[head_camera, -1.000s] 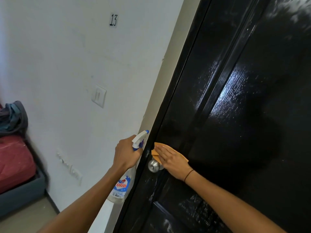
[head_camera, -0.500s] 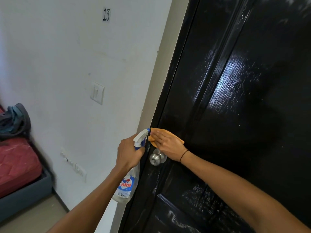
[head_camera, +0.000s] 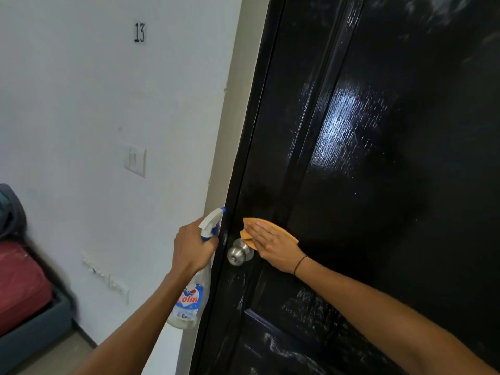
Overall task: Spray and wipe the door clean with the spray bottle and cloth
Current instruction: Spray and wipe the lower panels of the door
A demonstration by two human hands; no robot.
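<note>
The right hand lies flat, fingers straight and together, pressing an orange cloth against the glossy black door; the cloth shows only as a folded edge past the fingertips and a sliver behind the palm, close to the door's latch edge. A thin dark band circles the right wrist. Directly below the fingertips, just beside the cloth's lower corner, sits a round metal door knob, which the hand does not grip. The left hand is clenched around the neck of a spray bottle, held upright just off the door's edge with its white and blue trigger head pointing toward the door (whether a finger rests on the trigger cannot be told from here). The bottle's clear body hangs below the fist and carries a red and blue label. The door's panels catch a bright reflection above the right hand, and faint streaky marks show on the lower panel and near the top right corner. Left of the door runs a pale frame, then a white wall bearing the handwritten number 13, a light switch and a row of low sockets. At the far left edge are a red cushion on a grey base and some dark fabric above it.
</note>
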